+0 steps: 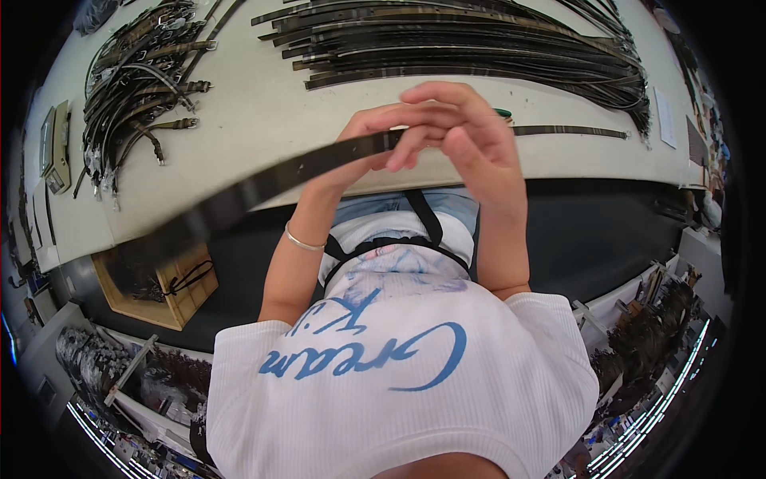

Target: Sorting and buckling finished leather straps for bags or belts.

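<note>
Both hands are closed on one dark belt strap [263, 180] held above the near edge of the pale worktable [263, 104]: the left hand [363, 140] pinches it beside the right hand [459, 132], whose fingers curl over it. The strap seems mid-inspection; drawing it along would call for a loosened pinch. One fanned pile of loose straps [455, 40] lies along the far edge, one heap of buckled straps [140, 76] at the far left corner, each too many to count.

Belt strap [263, 180] dark glossy leather; table [263, 96] matt, smooth.
</note>
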Available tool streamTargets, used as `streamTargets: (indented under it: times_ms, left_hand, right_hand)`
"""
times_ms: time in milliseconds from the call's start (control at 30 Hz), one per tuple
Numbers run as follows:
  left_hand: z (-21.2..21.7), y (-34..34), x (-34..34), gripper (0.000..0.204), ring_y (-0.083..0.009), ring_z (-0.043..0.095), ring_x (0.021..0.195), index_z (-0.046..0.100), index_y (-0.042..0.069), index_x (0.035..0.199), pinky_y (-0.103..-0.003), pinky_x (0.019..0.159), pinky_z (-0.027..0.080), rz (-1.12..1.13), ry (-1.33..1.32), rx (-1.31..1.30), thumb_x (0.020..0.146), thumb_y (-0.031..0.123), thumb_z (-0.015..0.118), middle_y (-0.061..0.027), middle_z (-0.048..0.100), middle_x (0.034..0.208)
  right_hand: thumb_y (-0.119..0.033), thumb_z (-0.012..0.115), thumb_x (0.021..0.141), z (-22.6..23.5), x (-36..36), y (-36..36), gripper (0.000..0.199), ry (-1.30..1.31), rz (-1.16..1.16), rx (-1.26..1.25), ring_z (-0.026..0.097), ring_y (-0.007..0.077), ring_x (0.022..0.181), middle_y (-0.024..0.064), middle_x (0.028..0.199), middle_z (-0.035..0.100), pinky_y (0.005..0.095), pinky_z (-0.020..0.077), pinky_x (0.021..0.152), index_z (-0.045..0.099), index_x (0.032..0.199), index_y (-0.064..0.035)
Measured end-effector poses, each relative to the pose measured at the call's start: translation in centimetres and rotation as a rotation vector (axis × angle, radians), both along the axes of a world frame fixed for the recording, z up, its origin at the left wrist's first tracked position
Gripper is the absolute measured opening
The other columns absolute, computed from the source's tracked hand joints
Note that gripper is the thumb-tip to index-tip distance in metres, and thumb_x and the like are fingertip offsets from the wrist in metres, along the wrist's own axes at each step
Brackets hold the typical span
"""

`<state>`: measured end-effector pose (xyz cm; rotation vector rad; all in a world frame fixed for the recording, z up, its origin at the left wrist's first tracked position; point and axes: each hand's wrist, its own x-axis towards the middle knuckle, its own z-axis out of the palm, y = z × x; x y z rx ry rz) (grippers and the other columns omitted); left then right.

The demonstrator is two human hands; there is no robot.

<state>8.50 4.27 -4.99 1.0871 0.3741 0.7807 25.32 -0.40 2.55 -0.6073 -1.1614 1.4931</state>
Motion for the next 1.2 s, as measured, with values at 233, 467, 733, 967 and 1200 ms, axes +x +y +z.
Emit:
streamTargets:
  times_ms: [233,467,733,967,1200]
  left_hand:
    - [1.4,1.1,-0.1,0.013,-0.0011,0.037,0.049,0.063,-0.001,0.099,-0.019,0.043,0.025,-0.044,0.087,-0.149,0.089,0.007,0.062,0.0015,0.058,0.073]
    - [1.9,1.2,-0.6,0.016,0.0006,0.039,0.052,0.065,0.002,0.101,-0.018,0.043,0.026,-0.051,0.24,-0.094,0.086,0.008,0.067,0.0049,0.058,0.069]
    - [2.4,0.6,-0.7,0.032,-0.0142,0.059,0.092,0.062,0.0,0.105,-0.028,0.085,0.047,-0.001,0.305,0.023,0.078,0.009,0.076,-0.0037,0.062,0.099]
    - [2.5,0.2,-0.3,0.023,-0.0149,0.061,0.064,0.066,0.002,0.088,-0.026,0.061,0.049,0.203,0.531,0.426,0.076,0.018,0.077,-0.0079,0.065,0.087]
    - [3.6,0.3,-1.2,0.027,-0.0182,0.06,0.056,0.069,0.002,0.091,-0.027,0.048,0.044,0.382,0.752,0.839,0.077,0.024,0.076,-0.0108,0.064,0.074]
  right_hand:
    - [-0.022,0.065,0.09,-2.7,3.1,0.3,0.028,-0.483,-0.119,-0.177,0.057,0.0138,0.097,0.0045,0.108,0.065,0.0307,0.0432,0.087,0.063,0.11,-0.0025]
    - [-0.017,0.056,0.095,-4.0,3.7,1.3,0.018,-0.347,0.115,-0.306,0.05,0.0101,0.097,0.0012,0.102,0.056,0.0272,0.0397,0.088,0.058,0.105,-0.0016]
    - [-0.023,0.053,0.096,-3.9,3.7,2.7,0.023,-0.374,0.222,-0.279,0.049,0.009,0.079,-0.0005,0.082,0.055,0.0242,0.0386,0.074,0.059,0.092,-0.0009]
    - [-0.019,0.057,0.094,-4.4,3.0,2.3,0.019,-0.252,0.147,-0.397,0.053,0.0091,0.074,0.0008,0.08,0.059,0.024,0.0421,0.072,0.061,0.087,-0.002]
    - [-0.016,0.058,0.093,-4.2,2.6,1.9,0.016,-0.235,0.04,-0.347,0.054,0.0095,0.072,0.0018,0.08,0.061,0.0242,0.0429,0.072,0.061,0.088,-0.0008]
